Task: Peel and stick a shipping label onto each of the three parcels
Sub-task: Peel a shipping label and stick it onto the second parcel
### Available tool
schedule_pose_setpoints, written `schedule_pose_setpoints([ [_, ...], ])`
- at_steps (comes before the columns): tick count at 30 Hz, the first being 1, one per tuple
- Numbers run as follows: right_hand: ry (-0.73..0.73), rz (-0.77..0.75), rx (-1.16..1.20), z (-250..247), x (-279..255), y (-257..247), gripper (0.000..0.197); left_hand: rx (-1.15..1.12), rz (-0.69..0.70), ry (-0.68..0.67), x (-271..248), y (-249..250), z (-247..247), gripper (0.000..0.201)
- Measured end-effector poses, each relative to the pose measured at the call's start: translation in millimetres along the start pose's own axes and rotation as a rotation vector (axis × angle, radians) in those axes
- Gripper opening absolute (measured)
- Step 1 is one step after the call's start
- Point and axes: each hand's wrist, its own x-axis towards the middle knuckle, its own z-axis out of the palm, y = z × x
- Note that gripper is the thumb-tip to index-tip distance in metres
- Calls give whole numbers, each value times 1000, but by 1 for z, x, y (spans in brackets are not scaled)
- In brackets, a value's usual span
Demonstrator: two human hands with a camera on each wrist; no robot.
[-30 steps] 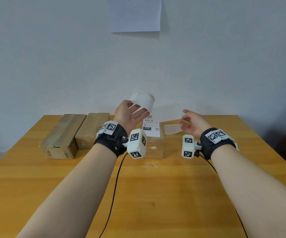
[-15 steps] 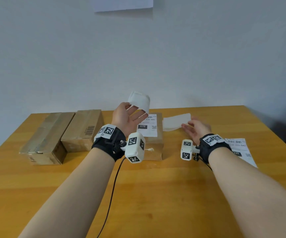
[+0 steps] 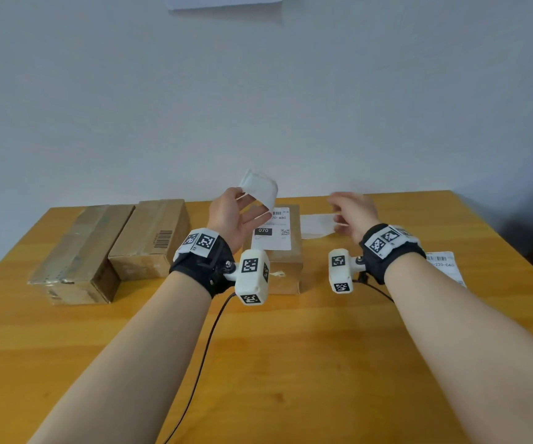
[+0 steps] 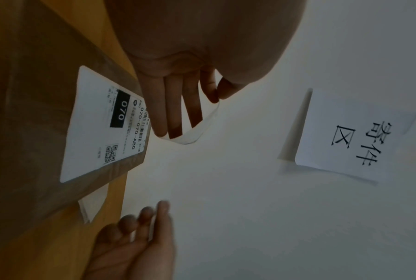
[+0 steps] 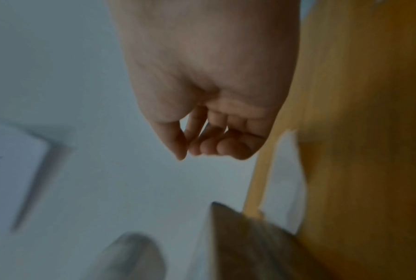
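My left hand (image 3: 246,200) is raised over the table and pinches a curled white label (image 3: 260,187) between thumb and forefinger; the left wrist view shows the pinch (image 4: 216,94) and the label loop (image 4: 197,132). Below it stands a cardboard parcel (image 3: 286,280) with a printed label (image 3: 271,235) stuck on top. Two bare parcels (image 3: 82,251) (image 3: 153,235) lie side by side to the left. My right hand (image 3: 342,209) is blurred and hovers with loosely curled fingers (image 5: 202,147) that hold nothing, just above a white backing sheet (image 3: 314,225).
A printed label sheet (image 3: 444,265) lies on the wooden table (image 3: 290,347) behind my right wrist. A black cable (image 3: 207,347) runs from the left wrist toward the near edge. A paper sign (image 4: 353,144) hangs on the wall behind the table.
My right hand laid the backing sheet on the table beside the labelled parcel, let go and lifted off it. My left hand kept the curled label raised.
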Motion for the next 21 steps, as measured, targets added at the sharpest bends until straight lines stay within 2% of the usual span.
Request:
schedule_pose_setpoints([
  [4,-290,-189,-185,33,-42,-42,12,59,48,23,-13,3,-3,25],
  [7,-388,-326,-458,59,-68,-56,14,112,80,35,-25,9,-9,31],
  [12,-397,-447,-646,89,-96,-60,25,190,120,5,-44,22,-24,21],
  [15,-348,-503,-665,101,-103,-56,30,286,136,-35,-50,27,-31,35],
  [18,-282,-520,-655,108,-103,-53,26,334,134,-67,-55,33,-38,37],
  [21,-236,-505,-653,110,-105,-51,12,381,116,-91,-59,37,-45,31],
])
